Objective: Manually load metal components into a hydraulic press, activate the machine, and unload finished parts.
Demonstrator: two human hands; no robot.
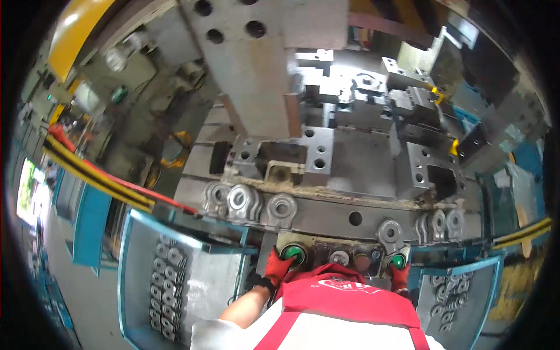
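Observation:
Both my hands wear red gloves and rest at a control panel (321,245) in front of the press. My left hand (278,267) wraps the panel's left side, one digit reaching onto a green push button (293,253). At the opposite end, my right hand (399,276) is on a second green push button (399,261); most of its fingers are hidden. Above the panel, ring-shaped metal castings (282,208) with a central hole stand along the machine's front ledge. Another single casting (389,233) sits above my right hand.
A blue-framed bin (125,280) with stacked castings stands at left, another bin (493,291) at right. A heavy steel press block (251,76) hangs over the die bed (361,157). Yellow-black striped bars (96,178) flank the machine. A red apron (350,297) covers my front.

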